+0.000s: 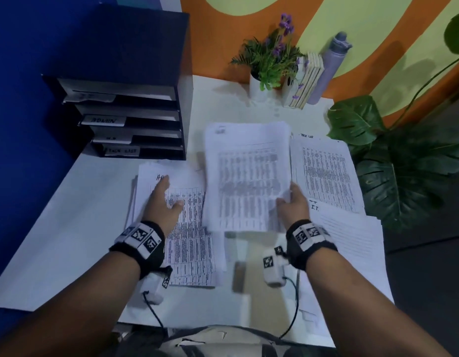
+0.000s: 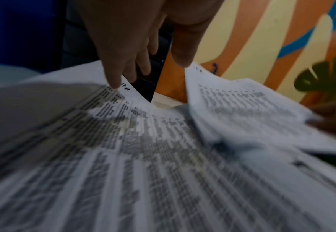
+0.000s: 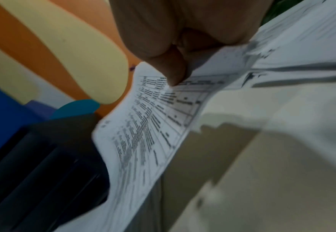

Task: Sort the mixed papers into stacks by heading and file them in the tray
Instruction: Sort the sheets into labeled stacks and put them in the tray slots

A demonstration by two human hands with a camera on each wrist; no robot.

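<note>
My right hand [image 1: 291,199] pinches the right edge of a thick bundle of printed sheets [image 1: 246,173] and holds it above the white table [image 1: 76,222]; the thumb [image 3: 173,70] lies on the top sheet [image 3: 153,125]. My left hand [image 1: 166,199] lies with straight fingers on the stack headed HR [image 1: 189,248], its fingertips [image 2: 115,81] beside the handwritten heading [image 2: 125,87]. The held bundle [image 2: 242,109] hangs to the right of that hand. A black file tray [image 1: 135,117] with labelled slots stands at the back left. Two more stacks, TASK LIST [image 1: 326,173] and I.T. [image 1: 352,243], lie on the right.
A potted plant with purple flowers [image 1: 272,60], some books [image 1: 307,78] and a grey bottle [image 1: 331,65] stand at the back edge. A large-leafed plant [image 1: 398,171] crowds the table's right side. A blue wall is on the left.
</note>
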